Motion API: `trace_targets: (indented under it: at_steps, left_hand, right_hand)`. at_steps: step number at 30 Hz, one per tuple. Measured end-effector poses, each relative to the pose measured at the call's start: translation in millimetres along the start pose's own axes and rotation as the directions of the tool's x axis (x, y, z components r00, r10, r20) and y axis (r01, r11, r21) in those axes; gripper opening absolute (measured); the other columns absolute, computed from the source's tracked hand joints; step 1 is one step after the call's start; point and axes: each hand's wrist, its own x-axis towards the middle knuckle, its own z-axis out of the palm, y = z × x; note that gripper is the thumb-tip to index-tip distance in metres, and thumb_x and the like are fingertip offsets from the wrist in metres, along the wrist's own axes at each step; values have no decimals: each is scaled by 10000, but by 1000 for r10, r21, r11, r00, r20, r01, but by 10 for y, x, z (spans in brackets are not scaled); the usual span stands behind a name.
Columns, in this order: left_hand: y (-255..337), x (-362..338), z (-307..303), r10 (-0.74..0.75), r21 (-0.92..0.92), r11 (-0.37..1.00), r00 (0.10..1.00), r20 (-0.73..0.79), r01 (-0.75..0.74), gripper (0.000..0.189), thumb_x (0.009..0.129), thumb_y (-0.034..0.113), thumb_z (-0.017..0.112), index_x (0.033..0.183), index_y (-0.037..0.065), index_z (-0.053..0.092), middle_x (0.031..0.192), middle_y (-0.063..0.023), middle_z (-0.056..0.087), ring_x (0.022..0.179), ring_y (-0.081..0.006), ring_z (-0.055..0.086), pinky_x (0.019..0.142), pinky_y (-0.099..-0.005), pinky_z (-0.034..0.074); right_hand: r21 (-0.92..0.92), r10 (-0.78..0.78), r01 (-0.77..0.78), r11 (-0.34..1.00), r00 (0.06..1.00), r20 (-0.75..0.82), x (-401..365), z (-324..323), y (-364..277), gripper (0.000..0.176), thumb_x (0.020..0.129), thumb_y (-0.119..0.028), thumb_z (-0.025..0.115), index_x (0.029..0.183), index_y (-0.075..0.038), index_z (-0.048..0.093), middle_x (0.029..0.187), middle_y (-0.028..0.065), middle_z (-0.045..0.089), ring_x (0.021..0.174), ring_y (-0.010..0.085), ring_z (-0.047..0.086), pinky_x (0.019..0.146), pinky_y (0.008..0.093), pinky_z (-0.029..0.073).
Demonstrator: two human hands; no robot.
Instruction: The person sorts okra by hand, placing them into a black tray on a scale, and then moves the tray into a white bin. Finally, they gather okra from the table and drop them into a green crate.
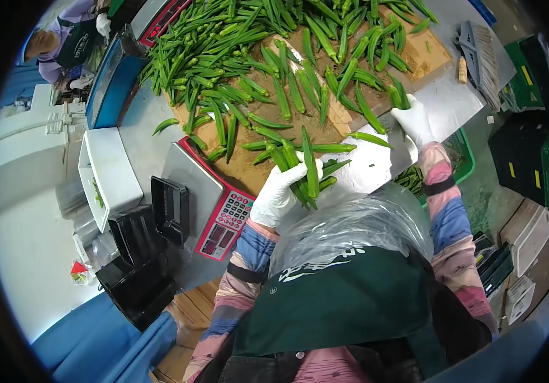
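Observation:
My left hand (279, 193), in a white glove, is closed around several green okra pods (310, 167) near the front edge of the okra pile. My right hand (415, 122), gloved in white too, pinches okra (399, 96) at the right side of the pile; its fingertips are partly hidden. Loose okra (217, 57) covers much of the flattened cardboard (332, 124) on the metal table. Left of my left hand is a red-framed weighing scale (226, 217) with a black tray (171, 209) at its left.
More black trays (135, 237) and a white bin (111, 172) stand at the left. A brush (477, 60) lies on the table's right side. Below that edge is a green basket (466, 156) with okra. Another person (73, 38) works at the far left behind a blue-sided machine (111, 80).

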Motion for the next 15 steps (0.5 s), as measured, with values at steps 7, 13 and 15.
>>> trace_targets:
  at_steps: [7,13,15]
  left_hand:
    - [-4,22,112,-14,33,999,999,49,12,252,956,136,666,1165,-1,638,1059,-79,696,945,-177,673,868,-335,556]
    - [-466,193,936,-8,558,823,980,199,-107,319,924,210,727,1153,-2,660,1004,-39,672,912,-105,606,845,-307,505]
    - [-556,245,873,230,799,518,949,213,-305,305,911,168,728,1156,1,653,990,-55,680,893,-123,616,812,-307,513]
  right_hand:
    - [236,2,-29,971,993,114,-216,-178,-138,448,801,-152,723,1200,42,658,1043,122,727,936,181,679,861,308,529]
    - [21,-82,79,997,976,201,-170,-520,-776,440,806,-155,688,1196,46,649,1009,97,726,911,163,669,859,306,525]
    - [108,-200,182,977,961,193,-25,-716,-707,412,808,-137,669,1175,49,646,972,68,720,883,156,663,820,315,531]
